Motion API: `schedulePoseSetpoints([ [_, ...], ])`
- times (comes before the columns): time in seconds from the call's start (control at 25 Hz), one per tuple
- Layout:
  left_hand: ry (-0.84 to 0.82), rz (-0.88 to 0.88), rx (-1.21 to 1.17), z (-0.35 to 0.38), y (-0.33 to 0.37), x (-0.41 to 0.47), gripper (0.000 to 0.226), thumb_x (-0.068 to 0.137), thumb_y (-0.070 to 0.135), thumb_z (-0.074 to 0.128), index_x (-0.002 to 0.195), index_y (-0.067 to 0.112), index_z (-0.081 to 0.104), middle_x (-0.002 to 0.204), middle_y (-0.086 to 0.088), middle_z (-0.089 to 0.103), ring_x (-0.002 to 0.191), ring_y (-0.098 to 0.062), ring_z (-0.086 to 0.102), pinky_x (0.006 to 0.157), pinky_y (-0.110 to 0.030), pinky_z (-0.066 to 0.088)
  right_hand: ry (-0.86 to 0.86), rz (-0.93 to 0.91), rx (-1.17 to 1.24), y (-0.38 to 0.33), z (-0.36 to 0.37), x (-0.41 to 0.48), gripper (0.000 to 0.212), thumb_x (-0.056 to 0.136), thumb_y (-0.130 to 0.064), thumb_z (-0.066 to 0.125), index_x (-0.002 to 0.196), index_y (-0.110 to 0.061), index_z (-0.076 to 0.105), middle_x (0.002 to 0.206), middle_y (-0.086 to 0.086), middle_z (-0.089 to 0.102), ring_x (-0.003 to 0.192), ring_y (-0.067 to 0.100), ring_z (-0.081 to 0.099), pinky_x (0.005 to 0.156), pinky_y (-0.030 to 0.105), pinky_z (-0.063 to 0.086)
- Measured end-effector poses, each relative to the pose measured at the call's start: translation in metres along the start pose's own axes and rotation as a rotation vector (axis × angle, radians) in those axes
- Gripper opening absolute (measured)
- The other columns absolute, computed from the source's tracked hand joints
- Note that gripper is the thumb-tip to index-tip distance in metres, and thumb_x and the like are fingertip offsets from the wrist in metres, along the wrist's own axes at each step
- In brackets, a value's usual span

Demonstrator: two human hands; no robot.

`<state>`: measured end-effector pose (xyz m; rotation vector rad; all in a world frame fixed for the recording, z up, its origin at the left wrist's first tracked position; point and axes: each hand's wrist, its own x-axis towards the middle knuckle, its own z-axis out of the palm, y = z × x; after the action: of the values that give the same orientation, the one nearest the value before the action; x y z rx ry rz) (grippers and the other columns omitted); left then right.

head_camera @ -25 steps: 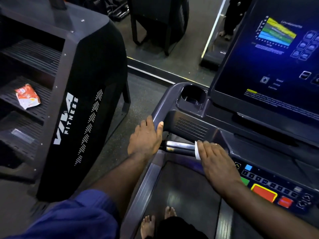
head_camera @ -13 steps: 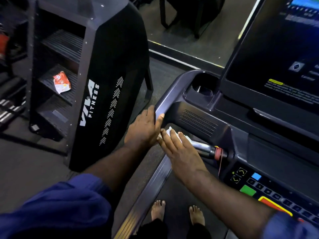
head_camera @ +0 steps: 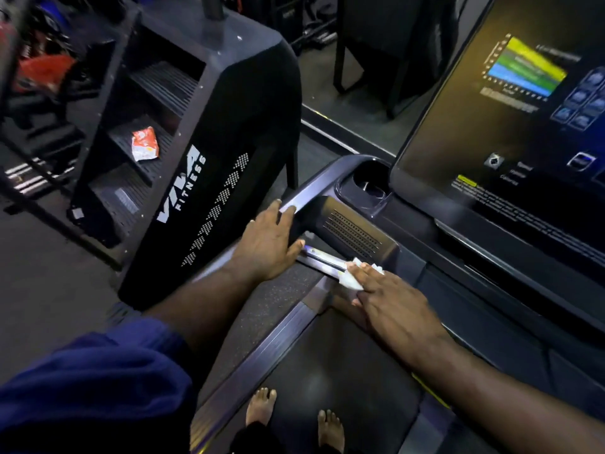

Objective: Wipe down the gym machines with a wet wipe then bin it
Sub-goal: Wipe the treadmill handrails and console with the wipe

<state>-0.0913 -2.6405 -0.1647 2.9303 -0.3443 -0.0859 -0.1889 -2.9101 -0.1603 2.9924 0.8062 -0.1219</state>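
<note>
Half a second ago the right hand (head_camera: 393,303) was at the near end of the chrome grip bar (head_camera: 322,257), close against the left hand (head_camera: 268,244); now it has slid back along the bar toward the centre-right of the frame, leaving a bright stretch of bare metal between the two hands. The wet wipe (head_camera: 349,280) sits on the bar just right of centre, bunched under the right fingers (head_camera: 368,275), which lie over it while the thumb tucks beneath, so the hand clasps wipe and bar together. The left hand rests on the treadmill (head_camera: 353,231) side arm with its fingers flat and relaxed, holding nothing. This back-and-forth suggests the bar is mid-scrub, and the task looks far from finished: the screen (head_camera: 507,109) at upper right, the cup holder (head_camera: 370,185) and the stair machine (head_camera: 222,178) at left appear yet to be wiped. A crumpled orange-and-white wrapper (head_camera: 144,144) lies on one of that machine's steps. Bare feet (head_camera: 262,407) stand on the belt (head_camera: 343,355) at the bottom. No bin shows anywhere, and the braced left hand covers part of the arm.
</note>
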Motion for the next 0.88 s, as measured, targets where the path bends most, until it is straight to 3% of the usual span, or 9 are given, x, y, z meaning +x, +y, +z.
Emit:
schedulePoseSetpoints([
  [0.08, -0.012, -0.069, -0.017, -0.002, 0.001, -0.021, 0.084, 0.100, 0.055, 0.055, 0.163, 0.011, 0.020, 0.168, -0.026, 0.017, 0.149, -0.043, 0.031, 0.117, -0.059, 0.036, 0.014, -0.015, 0.001, -0.007, -0.005, 0.006, 0.035, 0.104, -0.033, 0.058, 0.132, -0.016, 0.071, 0.166, 0.005, 0.033, 0.151, 0.023, 0.040, 0.123, 0.042, 0.034],
  [0.2, -0.071, -0.123, -0.019, -0.007, -0.008, -0.054, 0.096, 0.097, 0.050, 0.062, 0.166, 0.010, 0.008, 0.171, -0.024, 0.003, 0.157, -0.039, 0.017, 0.124, -0.053, 0.027, -0.072, -0.014, 0.160, -0.026, -0.033, 0.021, 0.043, 0.109, -0.022, 0.041, 0.151, -0.022, 0.049, 0.168, 0.008, 0.032, 0.153, 0.026, 0.034, 0.124, 0.039, 0.031],
  [0.32, -0.127, -0.199, -0.024, -0.016, -0.029, -0.083, 0.105, 0.094, 0.049, 0.067, 0.165, 0.008, 0.002, 0.172, -0.020, 0.007, 0.158, -0.034, 0.018, 0.126, -0.046, 0.026, -0.118, 0.115, 0.443, -0.026, -0.069, 0.038, 0.060, 0.099, -0.009, 0.044, 0.148, -0.042, 0.032, 0.123, 0.011, 0.062, 0.109, 0.034, 0.064, 0.095, 0.044, 0.053],
  [0.36, -0.144, -0.253, -0.054, -0.019, -0.038, -0.091, 0.106, 0.093, 0.049, 0.068, 0.165, 0.007, 0.002, 0.171, -0.019, 0.014, 0.155, -0.034, 0.024, 0.125, -0.044, 0.028, -0.092, 0.119, 0.497, -0.025, -0.074, 0.045, 0.067, 0.096, -0.005, 0.047, 0.147, -0.042, 0.026, 0.109, 0.012, 0.065, 0.094, 0.032, 0.066, 0.088, 0.047, 0.056],
  [0.44, -0.174, -0.347, -0.096, -0.021, -0.055, -0.106, 0.104, 0.093, 0.048, 0.070, 0.165, 0.007, 0.007, 0.163, -0.018, 0.031, 0.145, -0.035, 0.039, 0.119, -0.042, 0.036, 0.012, 0.066, 0.562, -0.025, -0.071, 0.064, 0.061, 0.098, -0.005, 0.055, 0.145, -0.031, 0.026, 0.100, 0.013, 0.067, 0.084, 0.028, 0.065, 0.079, 0.047, 0.057],
  [0.6, -0.132, -0.362, -0.121, -0.013, -0.087, -0.136, 0.086, 0.094, 0.050, 0.065, 0.162, 0.015, 0.026, 0.148, -0.010, 0.050, 0.133, -0.031, 0.050, 0.109, -0.041, 0.044, 0.207, -0.047, 0.573, -0.048, -0.065, 0.132, 0.023, 0.103, -0.018, 0.054, 0.126, -0.021, 0.055, 0.102, 0.008, 0.070, 0.092, 0.031, 0.066, 0.077, 0.041, 0.053],
  [0.68, -0.147, -0.364, -0.134, -0.012, -0.101, -0.146, 0.074, 0.095, 0.061, 0.060, 0.154, 0.020, 0.039, 0.137, -0.008, 0.059, 0.123, -0.030, 0.058, 0.098, -0.039, 0.049, 0.245, -0.039, 0.664, -0.068, -0.055, 0.159, 0.029, 0.101, -0.014, 0.058, 0.128, -0.021, 0.066, 0.115, 0.004, 0.074, 0.106, 0.024, 0.069, 0.090, 0.034, 0.053],
  [0.76, -0.171, -0.343, -0.087, -0.011, -0.115, -0.150, 0.063, 0.092, 0.076, 0.052, 0.127, 0.023, 0.054, 0.117, -0.005, 0.067, 0.104, -0.030, 0.064, 0.085, -0.041, 0.053, 0.233, -0.020, 0.680, -0.099, -0.032, 0.175, 0.037, 0.099, -0.005, 0.059, 0.132, -0.018, 0.069, 0.132, 0.004, 0.071, 0.126, 0.022, 0.064, 0.112, 0.036, 0.047],
  [0.88, -0.166, -0.305, -0.033, -0.011, -0.129, -0.149, 0.066, 0.085, 0.084, 0.047, 0.106, 0.022, 0.057, 0.105, -0.005, 0.069, 0.093, -0.030, 0.067, 0.077, -0.042, 0.054, 0.116, -0.101, 0.596, -0.159, -0.001, 0.169, 0.044, 0.106, -0.022, 0.049, 0.148, -0.013, 0.056, 0.155, 0.009, 0.052, 0.151, 0.025, 0.038, 0.126, 0.046, 0.027],
])
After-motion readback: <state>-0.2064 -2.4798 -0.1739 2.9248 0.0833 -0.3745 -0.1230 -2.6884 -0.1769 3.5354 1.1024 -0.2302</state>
